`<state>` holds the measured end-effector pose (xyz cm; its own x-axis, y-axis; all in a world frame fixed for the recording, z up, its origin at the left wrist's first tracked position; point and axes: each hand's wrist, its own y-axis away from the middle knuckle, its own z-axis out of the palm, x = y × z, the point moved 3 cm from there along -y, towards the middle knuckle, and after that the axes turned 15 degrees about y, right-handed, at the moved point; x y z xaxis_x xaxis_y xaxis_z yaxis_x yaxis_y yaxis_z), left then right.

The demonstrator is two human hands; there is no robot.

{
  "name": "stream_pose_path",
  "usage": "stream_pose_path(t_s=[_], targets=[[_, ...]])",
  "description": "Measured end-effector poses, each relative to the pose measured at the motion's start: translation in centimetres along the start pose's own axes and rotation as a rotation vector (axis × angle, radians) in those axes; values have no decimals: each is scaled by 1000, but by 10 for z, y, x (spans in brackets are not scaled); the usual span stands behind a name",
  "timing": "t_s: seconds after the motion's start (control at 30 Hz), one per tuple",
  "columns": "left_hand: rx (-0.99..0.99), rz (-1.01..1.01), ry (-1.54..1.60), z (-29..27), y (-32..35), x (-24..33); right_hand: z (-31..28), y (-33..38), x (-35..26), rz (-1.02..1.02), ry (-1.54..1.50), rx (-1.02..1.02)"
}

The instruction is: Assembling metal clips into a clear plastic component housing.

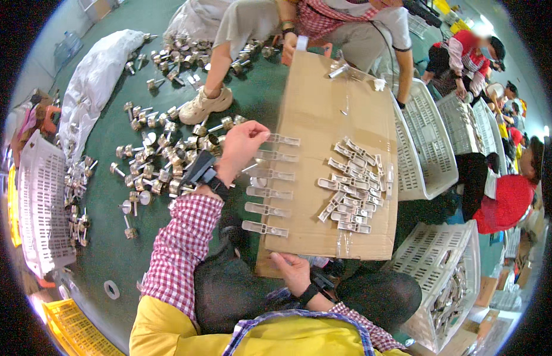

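Note:
A sheet of brown cardboard (pixel 311 113) lies before me. Along its left edge a column of flat silvery clips (pixel 269 209) juts out past the border. My left hand (pixel 243 147) is closed in a pinch at the end of the farthest clip (pixel 286 140) in that column. My right hand (pixel 294 274) grips the near edge of the cardboard, thumb on top and the other fingers partly hidden. A loose heap of similar clips (pixel 354 193) rests on the right half of the sheet.
Many metal parts with stems (pixel 160 157) are scattered on the green floor at left. White crates stand left (pixel 44 202) and right (pixel 436 279), one holding metal pieces. Across the cardboard sits a co-worker, whose hand (pixel 289 44) is near its far edge. A yellow crate (pixel 74 326) is near left.

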<state>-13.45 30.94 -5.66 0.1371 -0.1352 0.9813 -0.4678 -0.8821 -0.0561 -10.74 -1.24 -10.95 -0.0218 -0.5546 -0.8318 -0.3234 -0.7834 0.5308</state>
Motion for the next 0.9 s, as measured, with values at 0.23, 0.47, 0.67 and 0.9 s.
stream_pose_path(t_s=[0.23,0.47,0.67,0.9], targets=[[-142,-31,148,-9,-10,-28,-6,-5,20,58,104,19],[-186,-202,-219,-40,20,-165,-3,-2,5,86,194,1],[-482,54,-700,40,66,-190,-12,2,-2,-9,135,82],[-500,193,-620,43,55,-200,-11,4,5,75,138,36]])
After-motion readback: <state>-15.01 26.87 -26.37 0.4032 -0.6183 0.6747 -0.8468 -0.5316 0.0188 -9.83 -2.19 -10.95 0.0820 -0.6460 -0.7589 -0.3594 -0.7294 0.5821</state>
